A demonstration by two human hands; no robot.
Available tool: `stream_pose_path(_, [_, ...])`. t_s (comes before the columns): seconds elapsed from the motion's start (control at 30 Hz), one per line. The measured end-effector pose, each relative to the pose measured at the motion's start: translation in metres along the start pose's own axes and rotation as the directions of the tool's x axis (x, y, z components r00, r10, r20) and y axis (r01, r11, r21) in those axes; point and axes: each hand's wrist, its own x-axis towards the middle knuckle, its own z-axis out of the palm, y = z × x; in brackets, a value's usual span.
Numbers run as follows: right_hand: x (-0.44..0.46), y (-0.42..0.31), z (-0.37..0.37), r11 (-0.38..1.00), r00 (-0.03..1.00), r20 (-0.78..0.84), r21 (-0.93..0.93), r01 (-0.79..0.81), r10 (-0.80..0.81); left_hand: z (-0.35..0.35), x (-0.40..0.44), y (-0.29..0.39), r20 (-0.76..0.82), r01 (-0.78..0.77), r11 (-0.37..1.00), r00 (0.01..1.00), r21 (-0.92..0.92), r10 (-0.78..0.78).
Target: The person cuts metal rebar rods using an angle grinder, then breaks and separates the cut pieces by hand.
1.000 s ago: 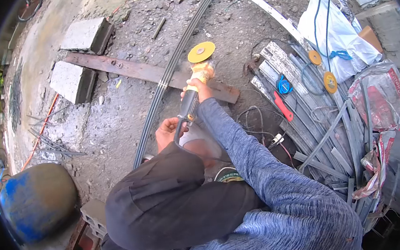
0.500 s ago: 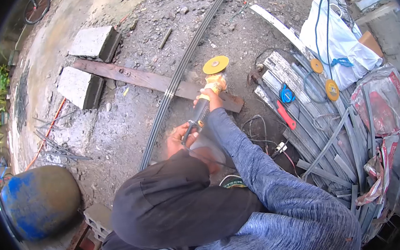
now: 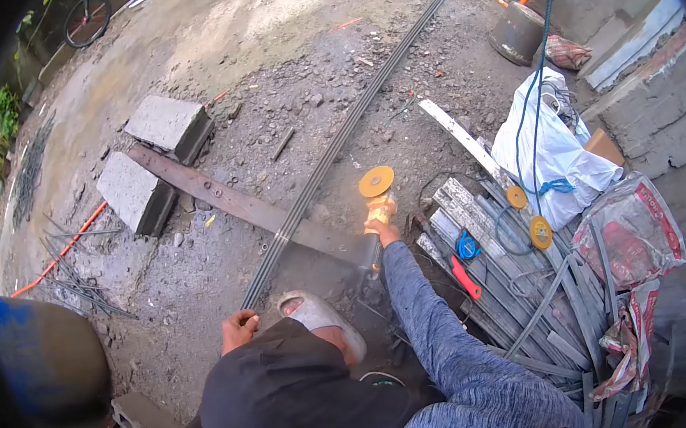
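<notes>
My right hand (image 3: 383,231) is wrapped round the head end of an angle grinder (image 3: 380,208), whose yellow disc (image 3: 376,181) faces up. The grinder's dark body runs down below the hand. At the near end of a bundle of thin metal rods (image 3: 329,156), my left hand (image 3: 240,329) is closed, its fingers pressed together; whether it pinches a rod end cannot be made out. The rods lie across a rusty flat plank (image 3: 235,208). A sandalled foot (image 3: 320,314) stands between my hands.
Two concrete blocks (image 3: 169,125) lie by the plank's left end. Metal strips (image 3: 523,279) are piled at right with a blue tape measure (image 3: 467,244), a red-handled tool (image 3: 465,278) and spare discs (image 3: 540,232). A white sack (image 3: 547,145) lies behind. A blue-brown drum (image 3: 47,358) stands left.
My left hand has left the grinder's rear end and moved left to the rods' near end. The grinder is lower in view, still in my right hand. The camera view has tilted up.
</notes>
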Motion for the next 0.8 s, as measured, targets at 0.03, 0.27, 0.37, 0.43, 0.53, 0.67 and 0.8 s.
stream_pose_path(0.03, [0.007,0.000,-0.004,0.997,0.999,-0.038,-0.083,0.006,-0.010,-0.016,-0.002,-0.006,-0.023,0.017,0.999,1.000,0.033,-0.016])
stream_pose_path(0.27, [0.012,-0.006,0.002,0.973,0.978,-0.207,-0.227,-0.043,-0.005,-0.072,-0.005,-0.056,-0.192,0.087,0.992,0.979,0.088,-0.069])
stream_pose_path(0.37, [0.017,0.002,0.007,0.978,0.975,-0.221,-0.208,-0.016,-0.031,-0.073,-0.009,-0.071,-0.154,0.119,0.987,0.983,0.105,-0.102])
stream_pose_path(0.43, [0.028,0.013,0.004,0.979,0.975,-0.213,-0.200,0.024,-0.068,-0.067,-0.015,-0.065,-0.127,0.139,0.989,0.983,0.056,-0.131])
stream_pose_path(0.53, [0.049,0.035,0.006,0.990,0.964,-0.256,-0.139,0.029,-0.065,-0.056,-0.025,-0.049,-0.131,0.193,0.981,0.973,-0.004,-0.192])
stream_pose_path(0.67, [0.068,0.055,0.002,0.997,0.977,-0.211,-0.066,0.027,-0.041,-0.051,-0.026,-0.048,-0.164,0.240,0.970,0.956,-0.044,-0.244])
stream_pose_path(0.8, [0.081,0.062,0.002,0.988,0.977,-0.210,-0.153,-0.003,-0.029,-0.052,-0.026,-0.038,-0.149,0.251,0.968,0.956,-0.026,-0.252])
